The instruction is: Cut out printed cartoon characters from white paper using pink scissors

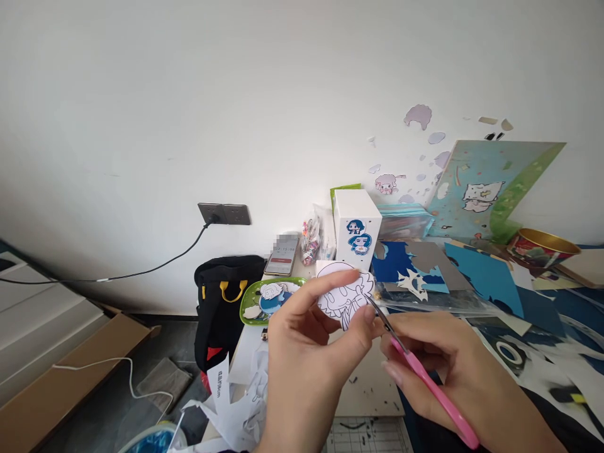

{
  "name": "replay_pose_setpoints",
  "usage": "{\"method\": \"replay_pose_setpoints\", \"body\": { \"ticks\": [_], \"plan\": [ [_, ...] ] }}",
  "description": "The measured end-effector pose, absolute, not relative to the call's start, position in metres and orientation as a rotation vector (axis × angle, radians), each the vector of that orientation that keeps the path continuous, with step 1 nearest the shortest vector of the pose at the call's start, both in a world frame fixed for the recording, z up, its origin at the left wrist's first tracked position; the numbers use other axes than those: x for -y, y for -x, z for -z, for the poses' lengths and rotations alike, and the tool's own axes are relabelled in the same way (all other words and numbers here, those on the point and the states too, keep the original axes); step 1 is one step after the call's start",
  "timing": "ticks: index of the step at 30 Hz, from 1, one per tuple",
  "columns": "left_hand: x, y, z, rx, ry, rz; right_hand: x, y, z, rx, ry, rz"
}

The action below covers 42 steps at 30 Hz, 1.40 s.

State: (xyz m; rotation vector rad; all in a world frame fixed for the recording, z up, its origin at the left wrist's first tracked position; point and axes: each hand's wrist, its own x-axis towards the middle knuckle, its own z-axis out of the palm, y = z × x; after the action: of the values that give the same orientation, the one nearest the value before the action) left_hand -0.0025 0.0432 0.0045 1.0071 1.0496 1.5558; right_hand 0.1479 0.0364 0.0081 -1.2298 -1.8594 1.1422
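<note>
Nearest the camera, two bare hands worked close together: the left hand [309,355] held up a white paper cutout [336,296] printed with a black-outlined cartoon figure, its index finger laid across the upper part and its thumb pressed near the lower edge. The right hand [465,371], beside it, had its fingers wrapped around a slender pink-handled tool [438,396], whose narrow dark metal end reached up to the cutout's right side; whether its tip pierced the paper could not be told. Beneath the hands was a pale surface [365,399] sprinkled with small dark scraps. Just beyond the cutout stood a white box [357,212] bearing two blue-haired cartoon stickers [360,244]. To its left, a phone [281,258] leaned at a slant behind a green tray [244,313] of cutouts, and a black bag [212,302] with yellow handles stood beyond the tray. On the right lay cut blue sheets [486,280], a roll of tape [510,353] and a gold-lined bowl [542,250], with a pastel board [486,167] leaning against the white wall [189,94].
</note>
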Motion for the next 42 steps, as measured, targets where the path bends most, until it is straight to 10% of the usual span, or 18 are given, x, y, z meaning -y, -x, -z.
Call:
{"method": "replay_pose_setpoints", "body": {
  "ticks": [42],
  "plan": [
    [-0.042, -0.001, -0.007, -0.958, -0.959, -1.644, -0.040, -0.152, -0.005, 1.752, 1.164, -1.275]
  ]
}}
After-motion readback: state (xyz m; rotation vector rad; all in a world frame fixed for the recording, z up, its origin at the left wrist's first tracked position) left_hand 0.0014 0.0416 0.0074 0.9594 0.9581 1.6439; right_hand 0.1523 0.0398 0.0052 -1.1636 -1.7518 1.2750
